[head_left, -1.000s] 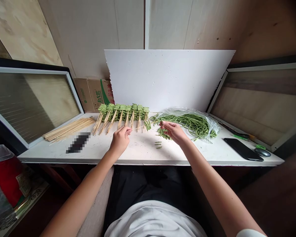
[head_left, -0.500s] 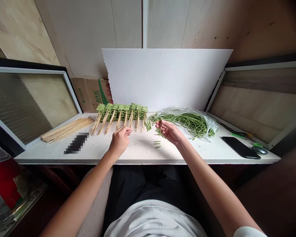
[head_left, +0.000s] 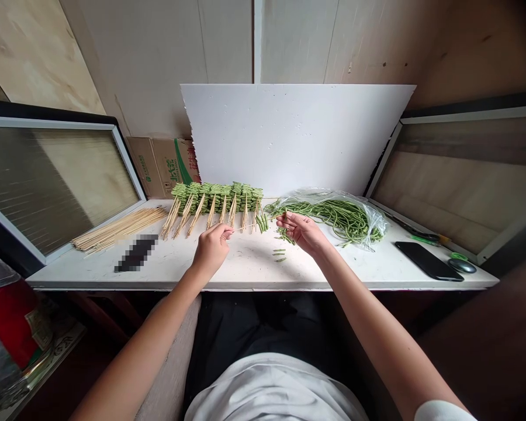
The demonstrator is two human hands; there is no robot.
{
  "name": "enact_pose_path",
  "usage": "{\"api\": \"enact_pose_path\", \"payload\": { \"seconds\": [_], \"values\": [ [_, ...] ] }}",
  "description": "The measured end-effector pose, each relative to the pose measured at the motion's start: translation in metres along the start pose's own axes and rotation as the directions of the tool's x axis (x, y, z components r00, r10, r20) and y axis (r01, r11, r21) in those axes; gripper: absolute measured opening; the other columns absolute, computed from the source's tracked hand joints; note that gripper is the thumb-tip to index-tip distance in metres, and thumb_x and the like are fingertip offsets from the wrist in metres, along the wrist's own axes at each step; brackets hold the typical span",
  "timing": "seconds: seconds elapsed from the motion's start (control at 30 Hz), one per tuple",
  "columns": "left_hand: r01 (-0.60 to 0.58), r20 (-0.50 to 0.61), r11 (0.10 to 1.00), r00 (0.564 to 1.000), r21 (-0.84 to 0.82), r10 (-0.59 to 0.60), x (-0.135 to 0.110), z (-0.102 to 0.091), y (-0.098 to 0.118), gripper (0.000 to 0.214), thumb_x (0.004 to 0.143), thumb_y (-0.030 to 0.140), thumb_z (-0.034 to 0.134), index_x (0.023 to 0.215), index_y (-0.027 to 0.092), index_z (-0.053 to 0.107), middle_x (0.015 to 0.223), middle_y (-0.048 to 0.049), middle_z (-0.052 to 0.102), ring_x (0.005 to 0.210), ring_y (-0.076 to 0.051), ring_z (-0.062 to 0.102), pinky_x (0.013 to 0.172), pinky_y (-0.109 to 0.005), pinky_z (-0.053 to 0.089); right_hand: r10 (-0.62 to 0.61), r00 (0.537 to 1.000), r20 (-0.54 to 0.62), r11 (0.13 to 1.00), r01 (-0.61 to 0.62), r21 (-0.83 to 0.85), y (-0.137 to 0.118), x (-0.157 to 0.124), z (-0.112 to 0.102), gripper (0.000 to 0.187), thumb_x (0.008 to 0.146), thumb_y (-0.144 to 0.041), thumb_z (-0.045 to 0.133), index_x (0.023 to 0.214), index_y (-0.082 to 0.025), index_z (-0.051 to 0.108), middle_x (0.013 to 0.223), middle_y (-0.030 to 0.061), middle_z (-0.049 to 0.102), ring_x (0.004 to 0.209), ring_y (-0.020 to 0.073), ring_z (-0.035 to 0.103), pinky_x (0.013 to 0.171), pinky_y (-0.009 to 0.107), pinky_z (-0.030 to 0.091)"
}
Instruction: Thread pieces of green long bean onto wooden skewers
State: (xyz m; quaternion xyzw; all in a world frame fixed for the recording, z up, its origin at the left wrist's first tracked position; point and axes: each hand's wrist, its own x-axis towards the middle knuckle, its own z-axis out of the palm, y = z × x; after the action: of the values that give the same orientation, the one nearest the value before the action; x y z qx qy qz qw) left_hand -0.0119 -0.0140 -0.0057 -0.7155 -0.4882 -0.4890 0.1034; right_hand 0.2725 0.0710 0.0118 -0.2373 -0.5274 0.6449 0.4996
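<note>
The left hand [head_left: 213, 245] grips a thin, pale wooden skewer [head_left: 242, 228] carrying short green bean pieces [head_left: 262, 223] between the hands. The right hand's [head_left: 304, 231] fingers are closed near its far end, on what I cannot tell; if they slip, the point could prick them.

We wear a whitish top [head_left: 276, 389], its loose cloth falling in soft, rumpled folds and a stitched line following its curved edge. Our right sleeve [head_left: 442, 411] is short, pale and plain, with a smooth rounded cuff. Below the top we wear black bottoms [head_left: 263, 327], dark and creased. Our forearms [head_left: 372, 316] are bare.
</note>
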Motion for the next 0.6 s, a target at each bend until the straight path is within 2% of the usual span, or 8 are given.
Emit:
{"api": "enact_pose_path", "payload": {
  "seconds": [0.13, 0.3, 0.6],
  "values": [
    [-0.025, -0.010, 0.999, 1.000, 0.025, 0.025, 0.000, 0.000, 0.001, 0.029, 0.085, -0.002, 0.047, 0.089, 0.019, 0.068, 0.085, -0.0045, 0.075, 0.081, -0.020, 0.073, 0.072, -0.028, 0.057, -0.032, 0.999, -0.043, 0.997, 0.029, -0.075, -0.001, 0.000, 0.003, 0.037, 0.076, -0.053, 0.089, 0.094, -0.022, 0.080, 0.104, 0.0089, 0.082, 0.097, 0.0221, 0.078, 0.065, 0.024, 0.054],
    [-0.033, -0.013, 0.998, 0.999, 0.053, 0.034, -0.002, 0.000, 0.001, 0.036, 0.080, -0.007, 0.045, 0.090, 0.019, 0.067, 0.088, -0.0042, 0.075, 0.084, -0.019, 0.074, 0.074, -0.028, 0.058, -0.044, 0.996, -0.077, 0.990, 0.033, -0.137, -0.002, -0.003, 0.006, 0.037, 0.076, -0.056, 0.088, 0.093, -0.024, 0.081, 0.106, 0.0088, 0.082, 0.098, 0.0245, 0.076, 0.060, 0.026, 0.050],
    [-0.066, -0.038, 0.997, 0.997, 0.047, 0.067, -0.004, -0.001, -0.001, 0.043, 0.075, -0.012, 0.041, 0.092, 0.017, 0.068, 0.089, -0.0049, 0.074, 0.084, -0.019, 0.074, 0.074, -0.027, 0.058, -0.079, 0.990, -0.114, 0.982, 0.058, -0.181, -0.001, -0.005, 0.011, 0.030, 0.078, -0.053, 0.086, 0.091, -0.026, 0.083, 0.101, 0.0067, 0.080, 0.094, 0.0210, 0.073, 0.061, 0.026, 0.048]
  ]
}}
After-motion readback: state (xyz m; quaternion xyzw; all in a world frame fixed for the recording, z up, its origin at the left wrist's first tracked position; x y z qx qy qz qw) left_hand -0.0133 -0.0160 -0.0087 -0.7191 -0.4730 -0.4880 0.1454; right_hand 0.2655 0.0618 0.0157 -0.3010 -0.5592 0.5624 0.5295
